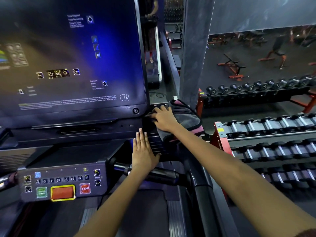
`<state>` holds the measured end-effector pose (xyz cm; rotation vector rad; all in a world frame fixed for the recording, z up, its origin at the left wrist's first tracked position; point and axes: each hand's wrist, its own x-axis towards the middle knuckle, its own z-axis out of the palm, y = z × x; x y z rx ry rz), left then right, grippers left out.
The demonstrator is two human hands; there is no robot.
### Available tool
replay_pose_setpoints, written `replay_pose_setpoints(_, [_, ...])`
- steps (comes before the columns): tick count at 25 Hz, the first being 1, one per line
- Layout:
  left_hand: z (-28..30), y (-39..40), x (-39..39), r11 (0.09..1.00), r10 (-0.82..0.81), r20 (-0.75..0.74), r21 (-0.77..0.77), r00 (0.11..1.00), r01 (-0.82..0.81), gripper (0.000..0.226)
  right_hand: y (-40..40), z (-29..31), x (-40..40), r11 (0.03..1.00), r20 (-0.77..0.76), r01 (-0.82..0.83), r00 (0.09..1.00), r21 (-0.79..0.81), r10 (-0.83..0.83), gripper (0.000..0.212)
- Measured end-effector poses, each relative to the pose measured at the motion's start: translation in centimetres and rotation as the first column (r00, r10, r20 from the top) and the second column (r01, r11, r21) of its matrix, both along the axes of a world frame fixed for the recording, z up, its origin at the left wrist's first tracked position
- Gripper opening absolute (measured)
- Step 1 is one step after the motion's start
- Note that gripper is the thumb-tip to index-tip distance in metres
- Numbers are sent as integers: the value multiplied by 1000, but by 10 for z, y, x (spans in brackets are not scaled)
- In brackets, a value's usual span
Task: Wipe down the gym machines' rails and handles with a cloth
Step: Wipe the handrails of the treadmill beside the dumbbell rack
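cloth (183, 115) under flat right hand (165, 119), left hand (143, 149) flat on treadmill console (153, 144), dumbbell racks (220, 134) beside

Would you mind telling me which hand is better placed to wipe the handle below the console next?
Right. The right hand already presses the cloth onto the console's side; the left hand lies flat and bare, just above the handle.

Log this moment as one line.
right hand presses cloth on treadmill console | left hand flat beside | handle untouched
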<state>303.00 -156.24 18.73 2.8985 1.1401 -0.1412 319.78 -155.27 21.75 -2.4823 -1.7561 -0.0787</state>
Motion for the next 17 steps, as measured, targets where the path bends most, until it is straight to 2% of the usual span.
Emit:
replay_pose_setpoints(2, [0,1,0,1000,-11,-15,-8,1000,11,97,-7,-6,-9,998,15,-39,999,58,39,37])
replay_pose_setpoints(6, [0,2,-1,1000,-19,-40,-9,999,19,96,-31,-18,-8,964,-39,-209,975,164,218,37])
replay_pose_setpoints(9, [1,0,-1,998,58,-46,-26,997,-60,97,-30,-22,-13,927,-121,-161,970,339,212,32])
replay_pose_setpoints(12, [4,0,0,984,166,-53,-49,985,-169,99,-28,-34,-27,807,-10,-155,981,570,196,27])
replay_pose_setpoints(17, [6,0,0,973,215,-71,-72,974,-220,98,-22,-31,-35,673,145,-195,981,714,131,20])
